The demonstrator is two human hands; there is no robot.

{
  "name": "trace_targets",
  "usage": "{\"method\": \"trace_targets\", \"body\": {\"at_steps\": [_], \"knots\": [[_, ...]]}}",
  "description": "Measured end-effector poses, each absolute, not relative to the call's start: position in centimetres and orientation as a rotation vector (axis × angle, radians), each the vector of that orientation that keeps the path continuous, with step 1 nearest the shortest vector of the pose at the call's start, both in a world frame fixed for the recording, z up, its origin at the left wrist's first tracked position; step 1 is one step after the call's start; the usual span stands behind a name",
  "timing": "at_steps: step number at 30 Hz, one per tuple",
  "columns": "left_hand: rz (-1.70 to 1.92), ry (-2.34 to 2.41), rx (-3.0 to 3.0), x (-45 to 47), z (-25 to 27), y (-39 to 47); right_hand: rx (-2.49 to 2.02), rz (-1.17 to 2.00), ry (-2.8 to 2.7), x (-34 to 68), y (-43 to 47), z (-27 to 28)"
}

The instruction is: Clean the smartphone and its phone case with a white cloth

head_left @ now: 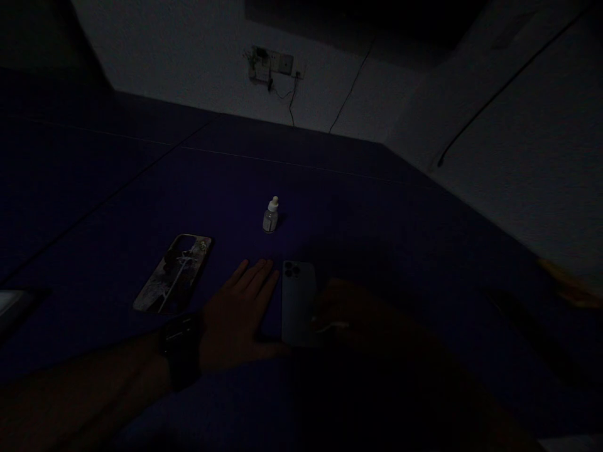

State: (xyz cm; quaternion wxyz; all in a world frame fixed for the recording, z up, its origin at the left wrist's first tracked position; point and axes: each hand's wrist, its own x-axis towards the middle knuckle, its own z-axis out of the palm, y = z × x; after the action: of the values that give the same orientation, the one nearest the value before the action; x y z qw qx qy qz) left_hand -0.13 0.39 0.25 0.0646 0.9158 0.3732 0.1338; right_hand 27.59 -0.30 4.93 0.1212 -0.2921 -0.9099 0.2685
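Observation:
A smartphone (299,304) lies back up on the dark blue surface, its camera lenses at the upper left corner. My left hand (240,314), with a dark watch on its wrist, rests flat just left of the phone. Its fingers are stretched forward and its thumb reaches the phone's lower left corner. Deep shadow covers my right hand (346,307), which is curled at the phone's right edge. Under its fingers shows a thin pale edge, perhaps of a cloth; the rest is hidden. Beyond my left hand stands a small dropper bottle (270,216) with a white top.
A patterned phone case (175,273) lies left of my left hand. At the far left edge is a pale object (14,301), partly cut off. Wall sockets (282,64) with cables are at the back. An orange item (568,282) lies far right.

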Motion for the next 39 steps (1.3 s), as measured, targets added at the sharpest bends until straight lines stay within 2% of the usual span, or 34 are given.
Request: {"method": "trace_targets", "body": {"at_steps": [13,18,25,35,39], "knots": [[0.392,1.122,2.782,-0.1,0.3,0.3,-0.894,0.764,-2.602,27.9,0.0,4.4],[0.409,1.129,2.797,-0.1,0.3,0.3,-0.746,0.921,-2.556,27.8,-0.5,4.8],[0.414,1.128,2.780,-0.2,0.2,0.3,-0.643,0.892,-2.607,26.5,-1.1,5.9],[0.419,1.126,2.788,0.0,0.2,0.3,-0.810,0.832,-2.668,27.4,-0.8,5.8],[0.411,1.129,2.795,0.0,0.4,0.3,-0.661,0.892,-2.639,27.2,-0.9,5.8]]}}
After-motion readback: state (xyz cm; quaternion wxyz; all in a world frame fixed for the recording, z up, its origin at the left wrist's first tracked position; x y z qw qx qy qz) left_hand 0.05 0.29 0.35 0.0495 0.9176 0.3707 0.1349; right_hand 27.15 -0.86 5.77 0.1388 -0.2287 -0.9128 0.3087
